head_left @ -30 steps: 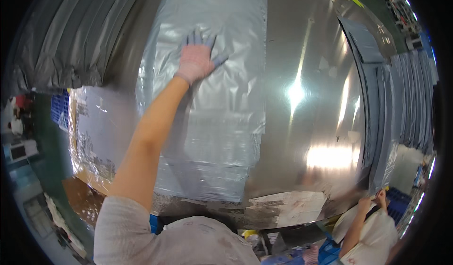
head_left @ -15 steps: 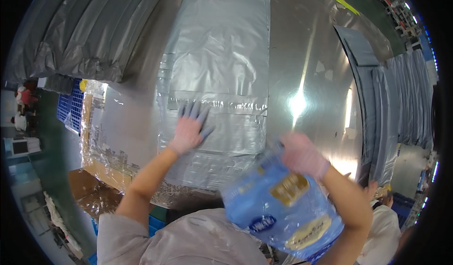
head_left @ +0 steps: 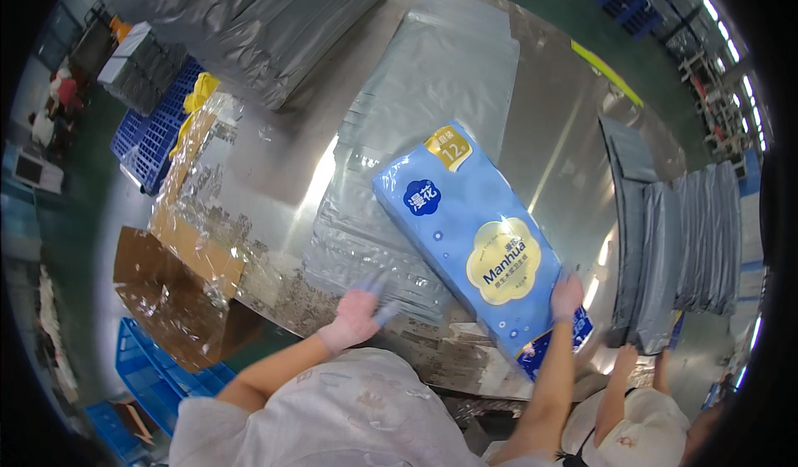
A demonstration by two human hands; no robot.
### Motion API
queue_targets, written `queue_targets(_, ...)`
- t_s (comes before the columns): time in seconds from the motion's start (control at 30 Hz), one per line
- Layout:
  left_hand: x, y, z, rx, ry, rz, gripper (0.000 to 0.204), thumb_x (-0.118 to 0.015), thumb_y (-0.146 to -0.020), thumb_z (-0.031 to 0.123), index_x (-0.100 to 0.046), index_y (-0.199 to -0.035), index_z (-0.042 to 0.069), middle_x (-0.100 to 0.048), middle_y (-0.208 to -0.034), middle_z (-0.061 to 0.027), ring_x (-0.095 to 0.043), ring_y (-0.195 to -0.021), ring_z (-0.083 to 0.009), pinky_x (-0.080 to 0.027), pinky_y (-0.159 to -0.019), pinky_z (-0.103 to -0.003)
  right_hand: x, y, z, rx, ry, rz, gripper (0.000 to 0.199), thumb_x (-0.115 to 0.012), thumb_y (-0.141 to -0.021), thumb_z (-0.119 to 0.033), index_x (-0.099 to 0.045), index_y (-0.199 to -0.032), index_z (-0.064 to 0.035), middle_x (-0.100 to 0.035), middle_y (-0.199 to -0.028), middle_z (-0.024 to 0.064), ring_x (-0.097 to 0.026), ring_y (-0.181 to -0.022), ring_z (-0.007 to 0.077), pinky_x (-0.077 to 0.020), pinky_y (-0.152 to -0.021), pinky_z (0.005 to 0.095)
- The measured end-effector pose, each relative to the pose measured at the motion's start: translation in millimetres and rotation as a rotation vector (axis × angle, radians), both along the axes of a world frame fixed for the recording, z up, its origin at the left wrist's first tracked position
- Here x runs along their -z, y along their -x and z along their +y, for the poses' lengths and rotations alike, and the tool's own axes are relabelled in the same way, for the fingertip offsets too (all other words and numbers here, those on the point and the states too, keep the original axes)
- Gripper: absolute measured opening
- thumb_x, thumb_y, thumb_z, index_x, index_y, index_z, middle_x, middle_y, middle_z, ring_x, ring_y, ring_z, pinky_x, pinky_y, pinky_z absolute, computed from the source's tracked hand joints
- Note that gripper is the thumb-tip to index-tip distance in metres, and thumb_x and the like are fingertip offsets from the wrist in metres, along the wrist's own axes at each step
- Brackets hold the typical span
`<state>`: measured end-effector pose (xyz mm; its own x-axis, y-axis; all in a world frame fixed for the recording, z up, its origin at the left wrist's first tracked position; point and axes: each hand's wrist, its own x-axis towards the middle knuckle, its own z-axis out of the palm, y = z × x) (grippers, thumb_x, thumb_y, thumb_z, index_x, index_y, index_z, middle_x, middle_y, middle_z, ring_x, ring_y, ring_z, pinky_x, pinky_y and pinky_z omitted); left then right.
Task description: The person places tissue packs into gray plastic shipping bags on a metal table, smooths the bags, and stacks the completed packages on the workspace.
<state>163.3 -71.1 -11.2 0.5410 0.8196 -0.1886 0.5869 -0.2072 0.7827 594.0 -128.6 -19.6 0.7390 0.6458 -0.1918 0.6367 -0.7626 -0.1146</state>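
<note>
A long blue plastic-wrapped pack of toilet paper, with gold and cream patches, lies slantwise over a pile of flat grey plastic mailing bags. My right hand grips the pack's right side near its lower end; some of its fingers are hidden. Left of the pack, my left hand is above the near end of the bags. Its fingers are apart and slightly blurred, and nothing is in them. Both hands wear pale pink gloves with grey-blue fingers, though the right fingertips are barely visible.
A tall grey stack of bags stands at the far left of the metal table. More folded grey bags lie at the right, where a co-worker's hands touch them. An open cardboard box and blue crates sit lower left.
The pack has gone from my right hand's swing near my body onto the grey bags. My left hand has come off the bags' middle toward their near end. The view has shifted.
</note>
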Motion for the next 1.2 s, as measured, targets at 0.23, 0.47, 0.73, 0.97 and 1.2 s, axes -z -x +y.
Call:
queue_targets(0.23,3.6,-98.6,25.5,0.057,0.111,0.187,0.085,-0.043,-0.082,0.058,-0.022,-0.132,-0.008,-0.038,-0.130,-0.0276,-0.044,-0.116,-0.0378,-0.037,-0.095,-0.040,-1.4,90.1,-81.6,0.205,0.103,-0.316,0.052,-0.037,-0.088,-0.049,-0.049,-0.118,-0.0084,-0.058,-0.106,0.0192,-0.053,-0.100,0.0342,-0.0425,-0.084,0.0436)
queue_targets(0.47,46.1,-65.3,27.6,-0.060,0.061,-0.028,0.085,-0.042,-0.082,0.057,-0.021,-0.135,-0.007,-0.050,-0.118,-0.0281,-0.051,-0.108,-0.0363,-0.041,-0.090,-0.039,4.5,161.4,-77.8,0.102,-0.005,-0.168,0.058,-0.045,-0.083,-0.053,-0.052,-0.112,-0.0029,-0.060,-0.100,0.0221,-0.058,-0.093,0.0362,-0.0438,-0.083,0.0426)
queue_targets(0.73,29.0,6.5,-0.2,0.121,0.172,0.284,0.090,-0.044,-0.078,0.064,-0.027,-0.131,-0.007,-0.056,-0.108,-0.0266,-0.056,-0.098,-0.0367,-0.044,-0.085,-0.041,-20.4,259.4,-64.0,0.046,-0.227,0.088,0.060,-0.059,-0.077,-0.046,-0.051,-0.111,0.0029,-0.058,-0.104,0.0236,-0.056,-0.096,0.0374,-0.0429,-0.085,0.0414)
queue_targets(0.97,46.3,92.4,-8.5,-0.125,0.225,-0.128,0.078,-0.056,-0.080,0.049,-0.028,-0.133,-0.001,-0.051,-0.118,-0.0249,-0.051,-0.108,-0.0349,-0.040,-0.092,-0.038,-20.0,347.7,-77.9,0.035,-0.223,0.225,0.072,-0.059,-0.074,-0.052,-0.048,-0.115,0.0052,-0.059,-0.103,0.0247,-0.056,-0.096,0.0376,-0.0441,-0.085,0.0406)
queue_targets(1.2,59.5,163.7,-35.2,-0.143,0.299,-0.293,0.070,-0.056,-0.081,0.047,-0.039,-0.127,-0.003,-0.049,-0.119,-0.0251,-0.047,-0.112,-0.0345,-0.036,-0.095,-0.038,-7.1,397.0,-96.4,-0.034,-0.164,0.239,0.078,-0.060,-0.072,-0.054,-0.043,-0.119,0.0061,-0.058,-0.101,0.0275,-0.055,-0.098,0.0384,-0.0433,-0.086,0.0408)
